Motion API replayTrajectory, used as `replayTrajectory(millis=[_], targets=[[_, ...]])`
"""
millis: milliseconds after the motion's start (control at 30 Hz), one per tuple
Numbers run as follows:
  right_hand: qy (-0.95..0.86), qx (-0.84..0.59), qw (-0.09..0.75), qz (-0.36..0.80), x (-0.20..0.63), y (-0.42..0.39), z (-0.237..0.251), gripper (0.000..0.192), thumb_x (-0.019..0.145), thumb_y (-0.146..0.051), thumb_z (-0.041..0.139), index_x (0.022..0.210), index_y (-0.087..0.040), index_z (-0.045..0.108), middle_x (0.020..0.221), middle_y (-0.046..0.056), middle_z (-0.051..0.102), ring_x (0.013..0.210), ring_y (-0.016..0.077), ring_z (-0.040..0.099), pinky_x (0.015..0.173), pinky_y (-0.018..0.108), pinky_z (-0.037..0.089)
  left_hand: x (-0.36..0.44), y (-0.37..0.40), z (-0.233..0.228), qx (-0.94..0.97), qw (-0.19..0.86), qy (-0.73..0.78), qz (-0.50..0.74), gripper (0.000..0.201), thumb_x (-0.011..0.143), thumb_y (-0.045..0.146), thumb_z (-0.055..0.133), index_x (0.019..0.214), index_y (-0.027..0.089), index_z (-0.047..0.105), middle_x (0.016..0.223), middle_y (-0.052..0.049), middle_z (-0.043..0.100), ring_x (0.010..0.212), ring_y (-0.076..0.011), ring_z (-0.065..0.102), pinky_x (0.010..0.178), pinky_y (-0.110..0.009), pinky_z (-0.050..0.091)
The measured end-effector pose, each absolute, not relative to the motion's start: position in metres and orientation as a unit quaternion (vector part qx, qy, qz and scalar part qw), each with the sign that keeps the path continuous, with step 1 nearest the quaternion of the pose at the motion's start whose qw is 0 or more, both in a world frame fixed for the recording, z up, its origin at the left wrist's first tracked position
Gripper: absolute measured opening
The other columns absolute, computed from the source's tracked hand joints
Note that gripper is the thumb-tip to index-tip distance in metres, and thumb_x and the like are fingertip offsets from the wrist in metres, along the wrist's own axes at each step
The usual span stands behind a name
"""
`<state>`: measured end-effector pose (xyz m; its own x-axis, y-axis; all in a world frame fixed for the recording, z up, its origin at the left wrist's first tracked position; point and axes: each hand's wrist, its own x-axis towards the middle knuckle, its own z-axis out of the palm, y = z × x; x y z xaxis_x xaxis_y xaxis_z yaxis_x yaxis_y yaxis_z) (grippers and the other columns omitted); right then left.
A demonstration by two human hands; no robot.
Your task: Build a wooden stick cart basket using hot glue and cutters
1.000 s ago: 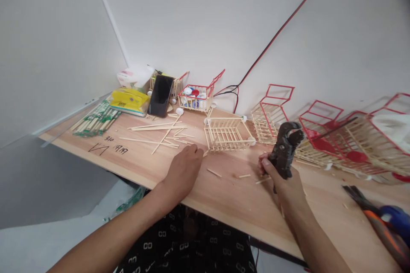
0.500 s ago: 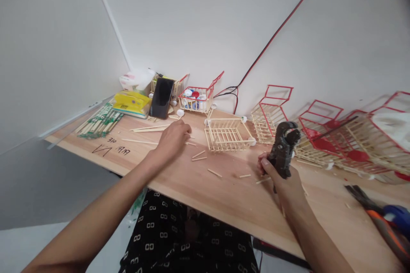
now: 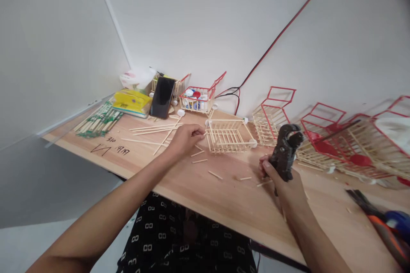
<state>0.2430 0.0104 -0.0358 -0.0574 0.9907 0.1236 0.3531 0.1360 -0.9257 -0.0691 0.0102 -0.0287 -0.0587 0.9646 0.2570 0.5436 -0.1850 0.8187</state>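
My left hand (image 3: 187, 138) is closed in a pinch at the left end of a bare wooden-stick basket (image 3: 229, 136) with white wheels. Whatever is between the fingertips is too small to make out for certain. My right hand (image 3: 286, 185) grips a black plier-like hand tool (image 3: 285, 151), its curved head pointing up, above the table. Short cut sticks (image 3: 215, 175) lie between the two hands. Longer wooden sticks (image 3: 150, 129) are spread on the table behind and left of my left hand.
Finished baskets with red handles, such as this stick cart (image 3: 270, 115), stand along the wall. One small cart (image 3: 197, 99) holds bottle caps. A phone (image 3: 162, 98), yellow packet (image 3: 132, 101) and bundled sticks (image 3: 99, 119) sit at left. Orange-handled pliers (image 3: 381, 222) lie at right.
My left hand has moved right, from over the long sticks to the basket's left end. A long stick now lies slanted across the others. The right hand holds nearly still.
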Motion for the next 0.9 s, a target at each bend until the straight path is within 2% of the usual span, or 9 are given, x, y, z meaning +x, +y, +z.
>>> replayTrajectory(millis=[100, 333, 433, 733, 900], targets=[[-0.623, -0.539, 0.426, 0.373, 0.244, 0.011, -0.037, 0.035, 0.082, -0.053, 0.069, 0.093, -0.020, 0.066, 0.076, 0.002, 0.063, 0.073, 0.0194, 0.058, 0.074, 0.034, 0.044, -0.058, 0.012, -0.032, 0.590, 0.336, 0.546, 0.492, 0.006, 0.076, 0.020, 0.065, 0.080, 0.015, 0.066, 0.074, -0.002, 0.068, 0.067, -0.0136, 0.062, 0.064, -0.023, 0.046], [-0.621, -0.544, 0.426, 0.370, 0.243, 0.010, -0.037, 0.034, 0.082, -0.052, 0.069, 0.091, -0.020, 0.067, 0.077, 0.002, 0.063, 0.074, 0.0193, 0.058, 0.076, 0.036, 0.043, -0.049, 0.012, -0.032, 0.573, 0.385, 0.515, 0.508, 0.004, 0.074, 0.017, 0.064, 0.077, 0.015, 0.064, 0.069, 0.000, 0.066, 0.064, -0.0124, 0.063, 0.061, -0.022, 0.049], [-0.628, -0.538, 0.424, 0.369, 0.244, 0.011, -0.038, 0.033, 0.082, -0.052, 0.069, 0.092, -0.020, 0.067, 0.076, 0.002, 0.063, 0.074, 0.0195, 0.058, 0.077, 0.036, 0.043, -0.048, 0.009, -0.032, 0.577, 0.379, 0.519, 0.504, 0.001, 0.075, 0.015, 0.063, 0.074, 0.015, 0.063, 0.067, 0.000, 0.065, 0.064, -0.0126, 0.063, 0.062, -0.022, 0.049], [-0.622, -0.543, 0.422, 0.375, 0.244, 0.010, -0.037, 0.031, 0.083, -0.051, 0.069, 0.091, -0.020, 0.067, 0.077, 0.001, 0.063, 0.074, 0.0187, 0.057, 0.075, 0.034, 0.042, -0.045, 0.006, -0.027, 0.622, 0.313, 0.533, 0.480, 0.012, 0.077, 0.010, 0.062, 0.068, 0.016, 0.060, 0.059, 0.005, 0.056, 0.060, -0.0103, 0.051, 0.061, -0.021, 0.036], [-0.631, -0.539, 0.423, 0.364, 0.243, 0.010, -0.037, 0.031, 0.083, -0.050, 0.069, 0.090, -0.020, 0.067, 0.076, 0.001, 0.062, 0.074, 0.0190, 0.057, 0.076, 0.034, 0.043, -0.045, 0.004, -0.025, 0.634, 0.293, 0.537, 0.473, 0.013, 0.078, 0.010, 0.062, 0.067, 0.016, 0.060, 0.058, 0.005, 0.055, 0.060, -0.0102, 0.049, 0.062, -0.021, 0.036]])
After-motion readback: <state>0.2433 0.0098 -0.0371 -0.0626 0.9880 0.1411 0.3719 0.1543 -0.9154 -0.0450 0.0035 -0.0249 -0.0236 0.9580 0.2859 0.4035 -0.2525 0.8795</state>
